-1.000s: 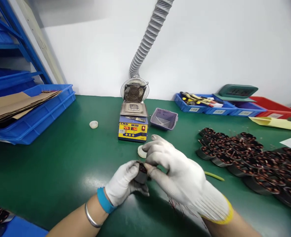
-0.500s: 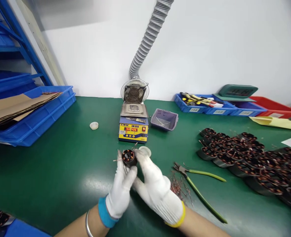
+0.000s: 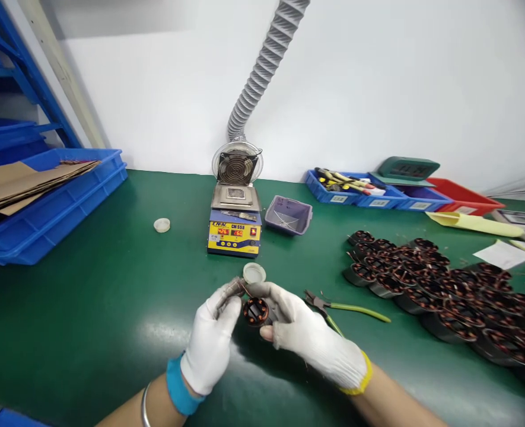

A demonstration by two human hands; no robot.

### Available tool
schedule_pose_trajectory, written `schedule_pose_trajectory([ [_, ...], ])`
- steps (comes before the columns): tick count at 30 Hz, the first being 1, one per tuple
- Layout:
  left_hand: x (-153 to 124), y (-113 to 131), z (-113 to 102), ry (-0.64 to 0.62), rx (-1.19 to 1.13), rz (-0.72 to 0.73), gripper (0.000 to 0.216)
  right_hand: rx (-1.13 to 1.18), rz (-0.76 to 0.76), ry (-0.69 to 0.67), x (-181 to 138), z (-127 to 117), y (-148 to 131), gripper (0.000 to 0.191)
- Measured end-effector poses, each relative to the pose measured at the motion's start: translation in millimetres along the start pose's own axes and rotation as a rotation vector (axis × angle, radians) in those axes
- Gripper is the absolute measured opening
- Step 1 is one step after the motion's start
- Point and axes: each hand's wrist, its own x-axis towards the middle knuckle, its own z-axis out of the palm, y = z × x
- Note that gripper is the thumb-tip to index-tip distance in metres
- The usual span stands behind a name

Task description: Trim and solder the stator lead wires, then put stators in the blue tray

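A small black motor stator (image 3: 256, 312) with copper windings is held above the bench, its open ring end towards me. My right hand (image 3: 309, 329), in a white glove with a yellow cuff, is closed round its right side, a bare thumb tip showing near the rim. My left hand (image 3: 213, 341), gloved with a blue cuff, pinches at the wire ends on the stator's upper left. Its fingertips are darkened, and the thin wire is partly hidden between them. Just beyond the hands lies a small round white dish (image 3: 254, 273).
Green-handled cutters (image 3: 320, 302) lie right of my right hand. Many similar stators (image 3: 416, 284) crowd the right side. A yellow-and-blue solder pot (image 3: 234, 231) stands ahead, beside a purple bin (image 3: 288, 216). Another white dish (image 3: 161, 225) and a blue crate (image 3: 66, 204) are left.
The stator has moved slightly right and down in the view. My left hand has gone from cradling its side to pinching at its wires; my right hand now grips its right side.
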Motion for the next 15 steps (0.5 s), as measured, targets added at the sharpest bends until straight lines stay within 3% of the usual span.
schedule_pose_trajectory([
  [5,9,-7,-2,0.088,-0.107,-0.133,0.054,0.074,0.024,0.081,8,-22,-5,0.050],
  [8,12,-12,-1,0.072,-0.088,-0.199,0.053,0.061,0.036,0.151,17,-39,-10,0.054],
  [15,3,-23,6,-0.112,0.206,-0.129,0.038,-0.491,0.118,0.378,41,-65,6,0.046],
])
